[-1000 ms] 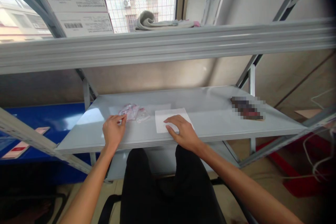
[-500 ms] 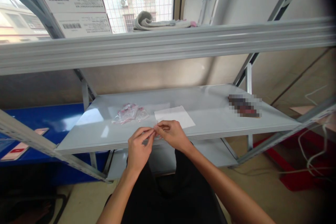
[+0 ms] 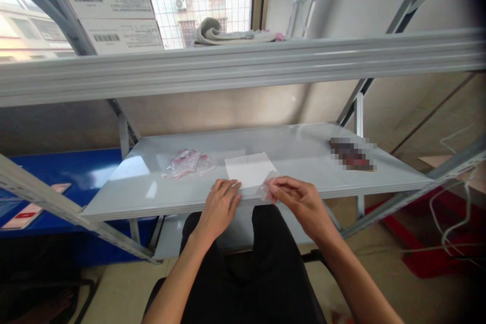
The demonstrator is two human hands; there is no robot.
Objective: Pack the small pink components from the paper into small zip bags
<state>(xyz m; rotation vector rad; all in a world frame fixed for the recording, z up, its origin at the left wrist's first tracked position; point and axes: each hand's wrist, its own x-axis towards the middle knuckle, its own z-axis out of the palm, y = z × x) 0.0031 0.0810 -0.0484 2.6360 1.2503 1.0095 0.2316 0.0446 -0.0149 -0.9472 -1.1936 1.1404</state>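
My right hand (image 3: pixel 298 200) pinches a small clear plastic bag (image 3: pixel 265 193) between thumb and fingers, over the near right corner of a white sheet of paper (image 3: pixel 248 168). At the sheet's near left corner is my left hand (image 3: pixel 222 203), palm down, its fingers stretched out and holding nothing; whether they press on the paper I cannot tell. A loose pile of clear plastic bags with pinkish-red edges (image 3: pixel 186 163) lies on the grey shelf (image 3: pixel 304 154), left of the paper.
A pixelated dark object (image 3: pixel 351 154) rests at the shelf's right end. Above runs a grey shelf beam (image 3: pixel 243 71), carrying a folded cloth (image 3: pixel 228 36), a spray bottle (image 3: pixel 302 12) and white boxes with barcodes (image 3: pixel 114 5). A blue surface (image 3: pixel 76 167) stands at left.
My hands have moved apart. The right went right with the clear bag in its fingers, and the left opened and came down by the paper's near edge.
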